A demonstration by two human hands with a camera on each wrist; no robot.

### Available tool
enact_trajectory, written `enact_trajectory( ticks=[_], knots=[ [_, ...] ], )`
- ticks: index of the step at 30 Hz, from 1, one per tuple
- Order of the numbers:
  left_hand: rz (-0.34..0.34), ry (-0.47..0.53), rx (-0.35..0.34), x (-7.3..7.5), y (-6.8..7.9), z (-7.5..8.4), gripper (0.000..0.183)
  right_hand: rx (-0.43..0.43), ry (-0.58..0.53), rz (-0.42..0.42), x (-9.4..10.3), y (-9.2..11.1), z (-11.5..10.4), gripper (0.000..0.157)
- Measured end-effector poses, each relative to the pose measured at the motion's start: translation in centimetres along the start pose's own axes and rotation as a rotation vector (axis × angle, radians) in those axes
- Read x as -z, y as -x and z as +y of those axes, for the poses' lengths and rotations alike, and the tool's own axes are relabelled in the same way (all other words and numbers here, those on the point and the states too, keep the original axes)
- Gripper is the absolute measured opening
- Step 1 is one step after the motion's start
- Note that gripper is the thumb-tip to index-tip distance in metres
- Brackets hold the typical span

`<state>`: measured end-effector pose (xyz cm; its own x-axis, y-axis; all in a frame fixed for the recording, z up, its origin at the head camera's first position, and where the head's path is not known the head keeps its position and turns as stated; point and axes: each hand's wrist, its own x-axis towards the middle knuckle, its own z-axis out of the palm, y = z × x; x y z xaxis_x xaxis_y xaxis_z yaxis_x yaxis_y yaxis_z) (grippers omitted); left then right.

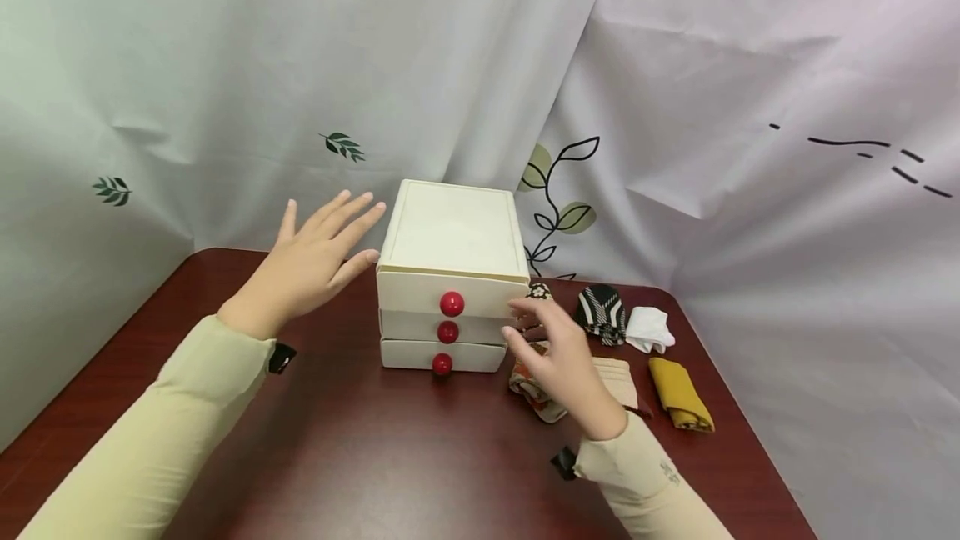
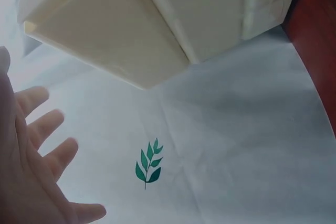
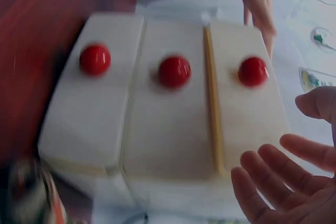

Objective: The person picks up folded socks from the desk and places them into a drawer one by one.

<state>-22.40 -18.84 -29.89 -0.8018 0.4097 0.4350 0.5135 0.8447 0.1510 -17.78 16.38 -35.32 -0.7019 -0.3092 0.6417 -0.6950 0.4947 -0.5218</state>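
Observation:
A small white drawer cabinet with three stacked drawers stands on the table. Each drawer front carries a round red knob, such as the top knob. My left hand, fingers spread, is held beside the cabinet's upper left side and grips nothing. Near the front right edge is my right hand, fingers loosely bent and holding nothing; in the right wrist view its fingertips overlap the top drawer's end. Behind and below that hand lies a rolled orange-patterned cloth, partly hidden.
Right of the cabinet lie a black-and-white patterned roll, a white cloth, a folded yellow cloth and a cream ribbed cloth. A printed curtain hangs behind the dark red table.

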Motion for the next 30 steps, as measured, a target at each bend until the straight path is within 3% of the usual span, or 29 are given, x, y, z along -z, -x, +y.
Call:
enact_trajectory(
  ticks=[8,18,25,30],
  knots=[
    [-0.100,-0.007,0.005,-0.5,-1.0,-0.3,0.063,-0.263,-0.217,-0.067,-3.9,-1.0,-1.4,0.023],
    [-0.139,-0.024,-0.016,-0.8,-1.2,-0.5,0.061,-0.426,-0.310,-0.013,-6.3,-2.5,-2.9,0.026],
    [-0.170,0.022,-0.061,-1.0,-1.3,-0.8,0.058,-0.398,-0.176,0.072,-7.2,-3.0,-3.1,0.025],
    [-0.179,0.043,-0.077,-1.2,-1.5,-0.9,0.058,-0.355,-0.146,0.112,-7.3,-2.9,-3.3,0.023]
  ],
)
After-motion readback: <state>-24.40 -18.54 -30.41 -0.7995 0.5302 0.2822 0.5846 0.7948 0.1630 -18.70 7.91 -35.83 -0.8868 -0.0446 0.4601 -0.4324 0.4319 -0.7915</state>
